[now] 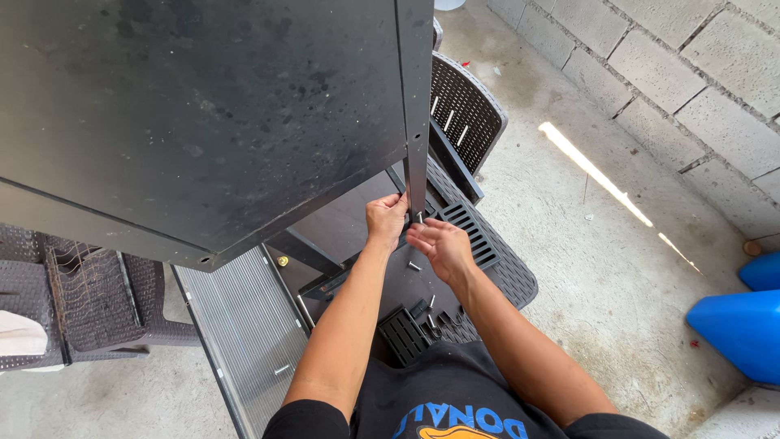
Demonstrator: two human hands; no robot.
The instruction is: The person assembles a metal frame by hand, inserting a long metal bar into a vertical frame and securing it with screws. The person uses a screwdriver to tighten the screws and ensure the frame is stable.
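Left hand (384, 218) grips the black panel's edge (417, 162); right hand (439, 246) hovers open-fingered.

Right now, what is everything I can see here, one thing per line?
metal panel: one, black and dusty, large, fills the upper left
metal leg: one, black, at the panel's right edge, running down to the hands
wicker-style chair: one, dark brown, behind the leg
low wicker-style table: one, dark brown, under the hands
loose bolts: a few, silvery, on the low table
second chair: one, dark brown, at left
ribbed metal sheet: one, grey, on the floor
plastic containers: two, blue, at right
block wall: grey, top right
left hand: gripping the leg's lower end
right hand: open, beside the leg
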